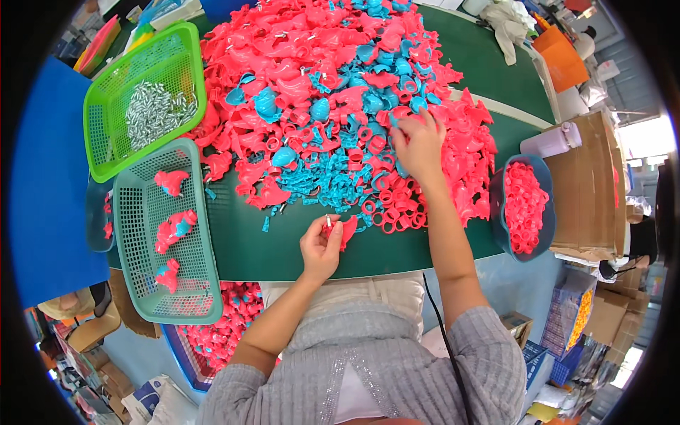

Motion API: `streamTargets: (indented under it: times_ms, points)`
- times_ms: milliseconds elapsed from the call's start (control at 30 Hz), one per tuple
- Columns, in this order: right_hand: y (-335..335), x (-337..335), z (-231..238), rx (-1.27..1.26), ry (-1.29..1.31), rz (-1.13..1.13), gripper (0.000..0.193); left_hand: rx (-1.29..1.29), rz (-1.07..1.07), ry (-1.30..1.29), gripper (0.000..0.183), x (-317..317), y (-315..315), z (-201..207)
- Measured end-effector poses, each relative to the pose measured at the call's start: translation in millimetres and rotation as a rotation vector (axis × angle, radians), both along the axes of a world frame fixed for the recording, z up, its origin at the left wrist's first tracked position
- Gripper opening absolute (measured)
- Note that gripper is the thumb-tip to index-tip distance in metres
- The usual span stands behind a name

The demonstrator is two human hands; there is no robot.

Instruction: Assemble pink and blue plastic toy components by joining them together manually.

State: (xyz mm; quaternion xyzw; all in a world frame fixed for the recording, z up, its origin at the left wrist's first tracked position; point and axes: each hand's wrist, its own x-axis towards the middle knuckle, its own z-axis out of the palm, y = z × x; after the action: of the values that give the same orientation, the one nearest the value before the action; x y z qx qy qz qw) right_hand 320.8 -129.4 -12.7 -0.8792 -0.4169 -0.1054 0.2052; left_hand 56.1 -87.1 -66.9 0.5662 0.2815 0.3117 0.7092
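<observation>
Near the table's front edge, my left hand (321,248) is closed on a pink-red plastic shell part (348,232). A small silver metal pin (329,221) sticks up by its thumb and fingers. My right hand (421,145) reaches into the pile, fingers curled, with a bit of blue plastic at the fingertips. Around it lie pink-red shell parts (283,42), blue rounded caps (267,105), small blue pieces (326,177) and pink-red rings (400,209).
At the left, a green basket (195,42) holds silver pins; a teal basket (127,234) holds pink-and-blue assembled pieces. A bowl (501,237) of pink-red rings, a lilac bottle (552,140) and a cardboard box (591,191) stand right. Below the table is a crate (185,365) of pink-and-blue pieces.
</observation>
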Motion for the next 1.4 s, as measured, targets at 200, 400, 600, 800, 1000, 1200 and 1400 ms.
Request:
streamTargets:
  times_ms: [200,400,600,800,1000,1200,1400]
  points:
    - [-9,-7,9,0.214,-0.069,0.045,0.016,-0.080,-0.033,-0.043,0.017,-5,3,-4]
    - [-5,-39,1,0.292,0.059,0.397,0.016,-0.051,-0.052,-0.056,0.015,-2,1,1]
    - [32,-55,2,0.242,-0.036,0.336,0.016,-0.042,-0.045,-0.069,0.015,-3,1,-2]
    - [59,-61,-6,-0.044,-0.112,0.194,0.019,-0.023,-0.040,-0.063,0.015,-2,2,-4]
    - [57,-64,-3,-0.084,-0.044,0.142,0.016,-0.057,-0.058,-0.046,0.015,-5,1,-3]
    - [28,-65,23,0.262,0.204,0.273,0.016,-0.311,-0.037,-0.027,0.019,-3,13,8]
    - [-26,-107,43,0.332,0.776,0.409,0.020,-0.528,-0.126,-0.042,0.021,9,29,44]
